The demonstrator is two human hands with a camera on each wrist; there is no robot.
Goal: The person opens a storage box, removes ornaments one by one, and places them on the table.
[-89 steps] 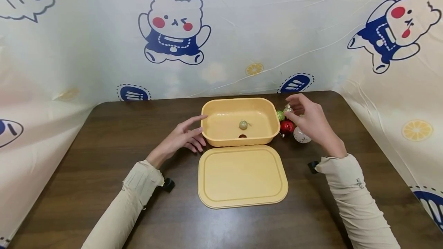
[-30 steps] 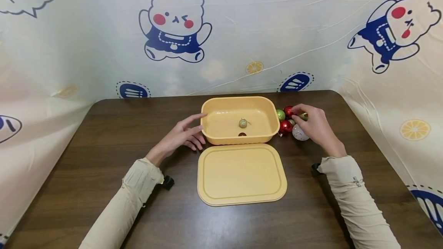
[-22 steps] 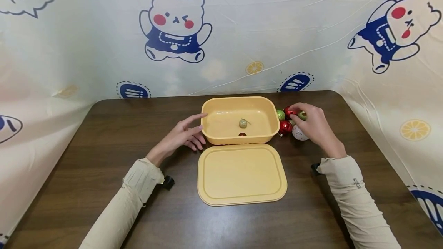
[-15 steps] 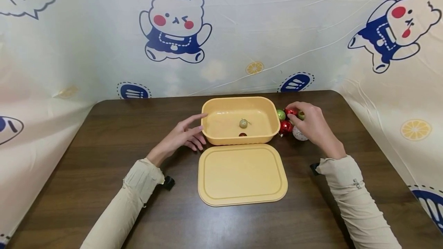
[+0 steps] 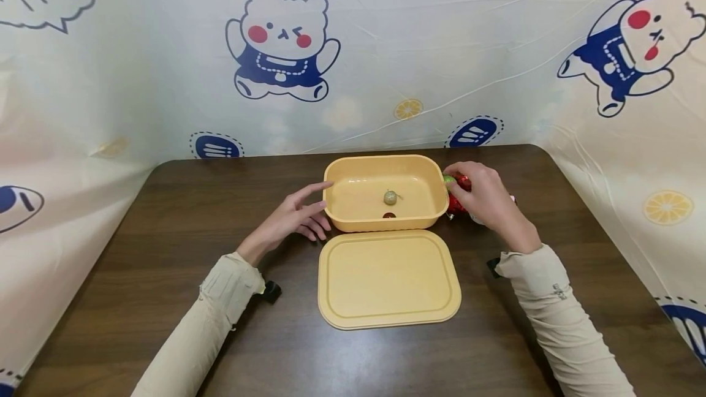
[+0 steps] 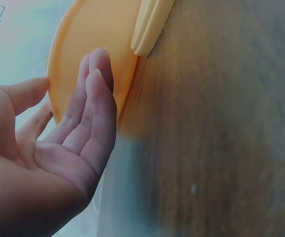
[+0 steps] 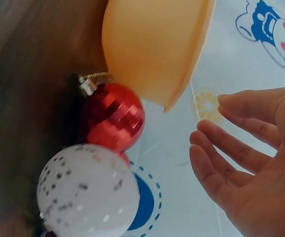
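In the head view, my right hand (image 5: 481,193) is over a cluster of Christmas baubles beside the yellow box (image 5: 331,216), fingertips by a green bauble (image 5: 449,180). The right wrist view shows its fingers loosely bent, nothing visible between them. Around it are a red bauble (image 5: 463,183), another red bauble (image 7: 115,116) and a white speckled bauble (image 7: 88,192), the last partly covered in the head view. My left hand (image 5: 295,216) touches the box's left rim with its fingertips, fingers relaxed. A gold bauble (image 5: 390,197) and a dark reddish bauble (image 5: 389,215), mostly hidden by the near wall, lie inside the box.
A flat yellow lid (image 5: 389,280) lies on the wooden table (image 5: 265,348), just in front of the box. Behind the table hangs a printed cloth (image 5: 364,48) with cartoon bears.
My right hand has moved left across the baubles to the green one nearest the box. Three seconds ago a small gold-coloured item showed between its fingers. The left hand stays at the rim.
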